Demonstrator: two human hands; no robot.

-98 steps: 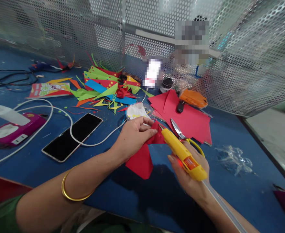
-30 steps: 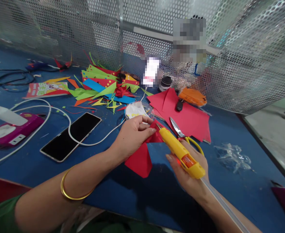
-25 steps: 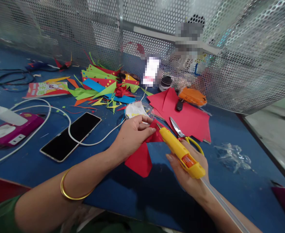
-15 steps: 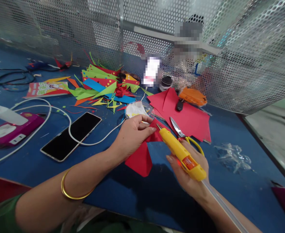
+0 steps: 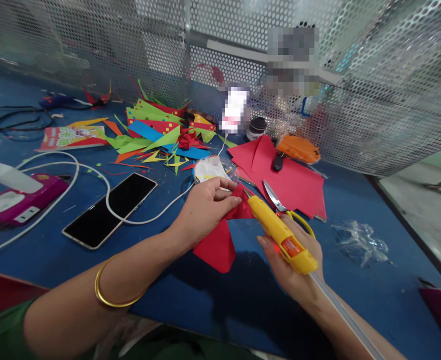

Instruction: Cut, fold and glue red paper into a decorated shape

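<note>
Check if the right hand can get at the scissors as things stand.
Probably not: the right hand holds the glue gun, which would likely need putting down first. The scissors lie close by, partly hidden behind the hand.

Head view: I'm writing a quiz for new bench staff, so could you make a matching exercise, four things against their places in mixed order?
Things:
1. glue gun
2. bangle
3. dark phone
4. small black object

Places:
A. crossed by the white cable
B. on the red sheets
C. in the right hand
D. around the left forearm

Pairs: 1-C, 2-D, 3-A, 4-B.
</note>
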